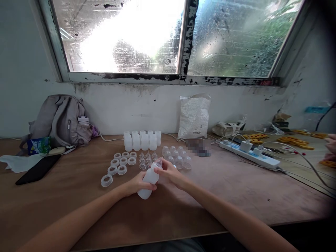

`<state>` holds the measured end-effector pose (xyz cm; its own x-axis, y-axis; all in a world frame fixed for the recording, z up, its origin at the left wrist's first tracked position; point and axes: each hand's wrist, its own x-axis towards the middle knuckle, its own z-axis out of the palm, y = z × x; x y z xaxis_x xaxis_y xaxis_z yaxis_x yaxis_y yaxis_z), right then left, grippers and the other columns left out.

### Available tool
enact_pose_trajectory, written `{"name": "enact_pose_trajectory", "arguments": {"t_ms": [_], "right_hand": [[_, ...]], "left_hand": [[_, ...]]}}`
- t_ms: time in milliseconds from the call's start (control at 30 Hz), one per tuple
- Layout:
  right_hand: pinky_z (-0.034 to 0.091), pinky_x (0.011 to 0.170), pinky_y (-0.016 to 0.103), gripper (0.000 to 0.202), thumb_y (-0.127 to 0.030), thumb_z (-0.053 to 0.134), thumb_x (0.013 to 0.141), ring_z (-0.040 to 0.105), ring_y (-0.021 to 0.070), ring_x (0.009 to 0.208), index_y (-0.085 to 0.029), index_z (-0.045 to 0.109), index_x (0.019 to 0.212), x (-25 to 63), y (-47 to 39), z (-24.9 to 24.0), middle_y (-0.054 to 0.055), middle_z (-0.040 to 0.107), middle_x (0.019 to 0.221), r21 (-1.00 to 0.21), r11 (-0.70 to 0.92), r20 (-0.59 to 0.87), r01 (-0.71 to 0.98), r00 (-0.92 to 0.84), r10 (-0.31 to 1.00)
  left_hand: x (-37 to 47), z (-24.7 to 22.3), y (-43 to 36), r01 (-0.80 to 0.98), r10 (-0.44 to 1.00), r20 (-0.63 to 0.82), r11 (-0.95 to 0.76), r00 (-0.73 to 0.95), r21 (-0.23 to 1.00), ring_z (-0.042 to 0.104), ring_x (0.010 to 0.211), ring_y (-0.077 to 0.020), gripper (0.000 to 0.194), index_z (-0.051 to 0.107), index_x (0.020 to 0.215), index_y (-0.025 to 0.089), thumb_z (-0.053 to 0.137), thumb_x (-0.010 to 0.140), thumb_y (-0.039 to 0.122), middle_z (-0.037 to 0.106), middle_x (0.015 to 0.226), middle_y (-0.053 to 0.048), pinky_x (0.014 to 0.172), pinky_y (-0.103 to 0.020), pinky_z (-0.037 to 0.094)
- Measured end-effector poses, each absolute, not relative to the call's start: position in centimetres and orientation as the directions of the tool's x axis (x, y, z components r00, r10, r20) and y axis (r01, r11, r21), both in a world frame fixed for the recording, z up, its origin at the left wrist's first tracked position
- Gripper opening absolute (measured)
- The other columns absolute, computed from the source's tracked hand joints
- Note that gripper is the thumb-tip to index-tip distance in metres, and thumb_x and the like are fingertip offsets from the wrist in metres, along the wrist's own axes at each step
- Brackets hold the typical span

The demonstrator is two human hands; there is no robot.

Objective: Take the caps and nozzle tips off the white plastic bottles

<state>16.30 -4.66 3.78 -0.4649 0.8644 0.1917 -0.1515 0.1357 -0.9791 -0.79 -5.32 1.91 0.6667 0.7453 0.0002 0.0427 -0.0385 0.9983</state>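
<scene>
My left hand is wrapped round the body of a milky white baby bottle, which tilts up to the right above the table. At the bottle's top, my right hand pinches a clear nipple against the neck. Whether a ring sits under it is hidden by the fingers. Just beyond my hands stand several clear nipples in rows. To their left lie several translucent collar rings, and to their right are several clear dome caps. Behind these, white bottles stand in rows.
A backpack, a black phone-like slab and a green-blue packet are at the left. A white plastic bag leans on the wall. At right are a power strip, cables, yellow parts and another person's hand.
</scene>
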Motion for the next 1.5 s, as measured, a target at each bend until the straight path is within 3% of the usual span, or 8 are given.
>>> {"name": "enact_pose_trajectory", "arguments": {"t_ms": [133, 300, 433, 600, 767, 1133, 1333, 1500], "right_hand": [[0.039, 0.074, 0.029, 0.039, -0.029, 0.063, 0.066, 0.051, 0.0168, 0.085, -0.018, 0.055, 0.102, 16.6, -4.5, 4.1, 0.006, 0.057, 0.093, -0.969, 0.051, 0.189, -0.242, -0.587, 0.787], [0.04, 0.069, 0.028, 0.028, -0.03, 0.066, 0.064, 0.052, 0.0149, 0.075, -0.016, 0.059, 0.087, 16.7, -4.4, 4.2, 0.003, 0.059, 0.079, -0.978, 0.183, 0.208, -0.098, -0.447, 0.87], [0.039, 0.077, 0.029, 0.044, -0.026, 0.065, 0.064, 0.05, 0.0182, 0.094, -0.021, 0.053, 0.106, 16.7, -4.7, 4.5, 0.006, 0.055, 0.106, -0.967, 0.146, 0.24, -0.209, -0.546, 0.802], [0.041, 0.068, 0.027, 0.04, -0.027, 0.067, 0.062, 0.053, 0.0144, 0.077, -0.02, 0.056, 0.1, 16.9, -4.6, 4.4, 0.002, 0.058, 0.084, -0.974, 0.189, 0.225, -0.123, -0.495, 0.839], [0.041, 0.07, 0.027, 0.055, -0.026, 0.068, 0.061, 0.051, 0.0171, 0.088, -0.022, 0.049, 0.112, 16.7, -4.6, 4.2, 0.005, 0.056, 0.096, -0.968, 0.08, 0.206, -0.238, -0.572, 0.794], [0.04, 0.074, 0.028, 0.038, -0.025, 0.062, 0.069, 0.05, 0.0178, 0.093, -0.019, 0.055, 0.106, 16.4, -4.6, 3.6, 0.005, 0.059, 0.093, -0.963, 0.055, 0.198, -0.263, -0.555, 0.808], [0.04, 0.063, 0.026, 0.021, -0.028, 0.066, 0.065, 0.053, 0.0134, 0.07, -0.015, 0.061, 0.081, 16.1, -4.7, 3.6, 0.002, 0.059, 0.076, -0.967, 0.217, 0.252, -0.132, -0.391, 0.886], [0.04, 0.076, 0.029, 0.04, -0.027, 0.065, 0.065, 0.052, 0.0177, 0.09, -0.019, 0.057, 0.103, 16.5, -4.9, 4.1, 0.005, 0.059, 0.099, -0.969, 0.133, 0.226, -0.21, -0.523, 0.821]], "left_hand": [[-0.8, 2.0, -5.4, 0.035, 0.753, -0.018, -0.008, 0.657, 0.999, 0.048, 0.059, -0.0118, 0.021, 0.055, 0.077, 0.012, 0.062, 0.059, 0.02, 0.055, 0.064, -0.001, 0.054, -0.023, 0.035], [-0.7, 1.9, -5.5, 0.046, 0.764, -0.009, -0.028, 0.645, 0.999, 0.047, 0.059, -0.0115, 0.023, 0.055, 0.076, 0.011, 0.063, 0.057, 0.021, 0.052, 0.064, 0.0, 0.054, -0.022, 0.035], [-0.6, 1.6, -5.4, 0.028, 0.79, 0.034, -0.065, 0.612, 0.997, 0.047, 0.057, -0.0109, 0.024, 0.055, 0.074, 0.011, 0.065, 0.055, 0.021, 0.052, 0.063, 0.0, 0.053, -0.022, 0.034], [-0.7, 1.6, -5.4, 0.03, 0.783, 0.032, -0.064, 0.621, 0.997, 0.047, 0.057, -0.0117, 0.025, 0.055, 0.075, 0.011, 0.064, 0.055, 0.023, 0.053, 0.063, -0.001, 0.053, -0.022, 0.035], [-0.8, 1.4, -5.3, 0.021, 0.789, 0.032, -0.057, 0.614, 0.998, 0.048, 0.056, -0.0122, 0.029, 0.056, 0.078, 0.011, 0.065, 0.055, 0.025, 0.055, 0.063, -0.001, 0.053, -0.023, 0.035], [-0.5, 1.1, -5.1, 0.06, 0.813, 0.037, -0.089, 0.582, 0.994, 0.044, 0.059, -0.0104, 0.027, 0.055, 0.078, 0.01, 0.065, 0.056, 0.024, 0.05, 0.065, 0.0, 0.052, -0.021, 0.033], [-0.4, 0.7, -5.0, 0.074, 0.808, 0.069, -0.138, 0.585, 0.988, 0.044, 0.059, -0.0107, 0.025, 0.053, 0.075, 0.011, 0.064, 0.059, 0.025, 0.05, 0.065, 0.0, 0.054, -0.022, 0.034], [-0.6, 0.9, -4.8, 0.097, 0.8, 0.078, -0.167, 0.594, 0.981, 0.043, 0.06, -0.0104, 0.025, 0.053, 0.074, 0.011, 0.064, 0.056, 0.025, 0.05, 0.065, 0.0, 0.054, -0.022, 0.033]]}}
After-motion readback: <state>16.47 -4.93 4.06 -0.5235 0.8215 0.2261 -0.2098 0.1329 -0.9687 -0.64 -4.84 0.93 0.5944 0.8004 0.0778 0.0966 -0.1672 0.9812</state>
